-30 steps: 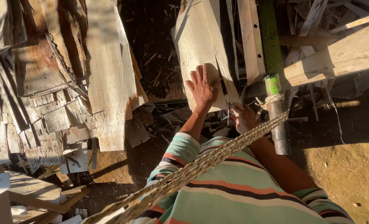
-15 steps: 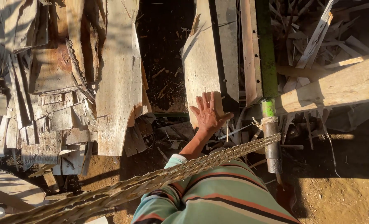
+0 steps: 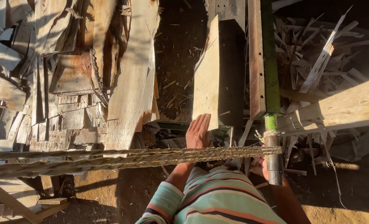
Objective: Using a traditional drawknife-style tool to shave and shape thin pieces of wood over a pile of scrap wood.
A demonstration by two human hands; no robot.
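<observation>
My left hand (image 3: 198, 131) lies flat, fingers straight and together, against the near end of a pale wooden plank (image 3: 207, 70) that runs away from me on a dark metal machine bed (image 3: 231, 70). My right hand (image 3: 261, 164) sits low beside a grey metal pipe (image 3: 273, 164) with a green top. The pipe and a rope hide most of that hand, so its grip is unclear. This thick braided straw rope (image 3: 122, 158) stretches from the left edge across my striped sleeves to the pipe, where it is tied.
A long green bar (image 3: 270, 58) and a rusty metal rail (image 3: 256, 62) run alongside the plank. Stacked rough boards and slabs (image 3: 89, 74) fill the left. Splintered offcuts (image 3: 317, 62) and a thick beam (image 3: 342, 110) lie right. Bare dirt (image 3: 350, 199) is underfoot.
The view has dropped and shifted. My left hand slid from on top of the plank down to its near end, flat against it. The plank now reaches further away. The rope sits more level.
</observation>
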